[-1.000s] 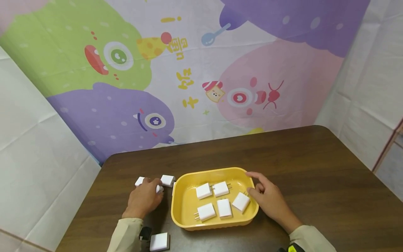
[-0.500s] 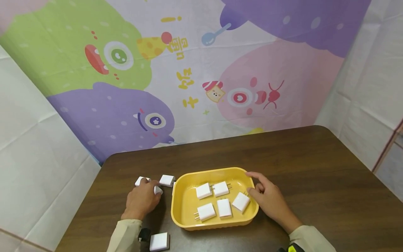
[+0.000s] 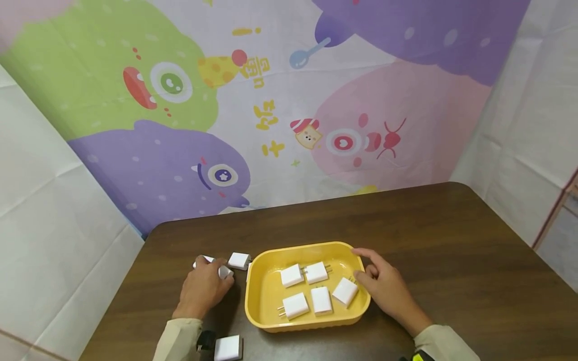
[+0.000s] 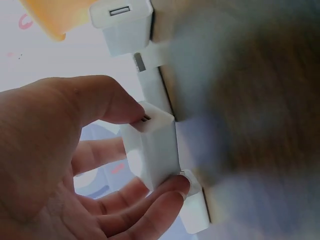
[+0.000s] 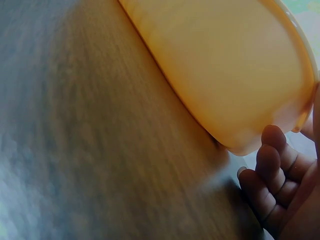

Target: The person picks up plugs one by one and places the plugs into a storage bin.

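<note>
Printed cloth (image 3: 282, 173) backs our wooden table (image 3: 451, 260). Left of the yellow tray (image 3: 267, 296), our left hand (image 3: 203, 288) pinches a white charger (image 4: 157, 152); our right hand (image 3: 392, 291) touches the tray, but we cannot tell whether it pinches. We judge that a slack pinch could drop the charger. It appears boxy and smooth.

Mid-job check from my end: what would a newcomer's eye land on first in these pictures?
Probably the bright cartoon backdrop behind the dark table, then the yellow tray on that table with five white chargers inside. Left of the tray, the left hand pinches another charger, while the right hand touches the tray's right end.
</note>
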Demonstrator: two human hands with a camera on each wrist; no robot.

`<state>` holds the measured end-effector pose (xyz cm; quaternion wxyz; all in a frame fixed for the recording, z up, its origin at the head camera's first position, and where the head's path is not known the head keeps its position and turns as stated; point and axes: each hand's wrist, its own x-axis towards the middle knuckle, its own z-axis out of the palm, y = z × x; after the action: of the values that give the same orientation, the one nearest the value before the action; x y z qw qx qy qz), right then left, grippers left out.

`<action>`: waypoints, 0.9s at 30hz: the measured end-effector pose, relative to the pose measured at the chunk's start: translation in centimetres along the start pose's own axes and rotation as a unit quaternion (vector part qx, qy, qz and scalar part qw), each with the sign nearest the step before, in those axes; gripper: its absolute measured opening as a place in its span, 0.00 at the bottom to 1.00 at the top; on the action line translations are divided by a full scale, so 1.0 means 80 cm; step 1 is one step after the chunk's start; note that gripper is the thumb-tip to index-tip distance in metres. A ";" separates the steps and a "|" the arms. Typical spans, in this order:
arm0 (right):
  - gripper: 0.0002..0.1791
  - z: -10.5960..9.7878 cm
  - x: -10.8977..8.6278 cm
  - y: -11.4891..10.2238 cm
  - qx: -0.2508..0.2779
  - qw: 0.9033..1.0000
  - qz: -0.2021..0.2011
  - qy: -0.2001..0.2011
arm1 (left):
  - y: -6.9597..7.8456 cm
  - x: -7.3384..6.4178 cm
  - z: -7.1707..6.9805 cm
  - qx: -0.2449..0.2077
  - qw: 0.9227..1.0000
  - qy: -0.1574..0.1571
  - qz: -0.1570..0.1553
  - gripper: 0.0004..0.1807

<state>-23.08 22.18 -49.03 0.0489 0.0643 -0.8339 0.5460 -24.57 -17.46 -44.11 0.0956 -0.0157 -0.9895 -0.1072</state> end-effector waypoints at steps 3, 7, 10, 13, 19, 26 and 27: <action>0.24 0.001 0.000 0.000 0.002 1.000 -0.003 0.000 | 0.000 0.000 -0.001 -0.006 1.000 0.016 0.004 0.21; 0.24 0.001 0.000 -0.001 0.002 1.000 -0.006 0.002 | 0.001 0.001 -0.006 -0.018 0.999 0.031 0.003 0.21; 0.24 0.001 0.000 -0.001 0.003 1.000 -0.007 0.001 | 0.005 0.001 -0.010 -0.025 0.999 0.032 -0.004 0.22; 0.24 0.000 0.000 -0.001 0.003 1.000 -0.006 0.002 | 0.009 0.001 -0.014 -0.029 0.999 0.036 -0.010 0.22; 0.24 0.000 -0.001 0.000 0.004 1.000 -0.007 0.004 | 0.018 0.001 -0.019 -0.025 0.997 0.067 -0.001 0.19; 0.24 0.000 -0.001 -0.001 0.005 1.000 -0.007 0.002 | 0.026 0.000 -0.024 -0.030 0.994 0.105 0.010 0.19; 0.24 0.000 -0.001 -0.001 0.005 1.000 -0.008 0.001 | 0.028 0.000 -0.025 -0.034 0.993 0.110 0.011 0.19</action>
<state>-23.00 22.14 -48.99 0.0541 0.0703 -0.8307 0.5496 -24.04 -15.73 -41.70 0.2049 -0.0181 -0.9684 -0.1406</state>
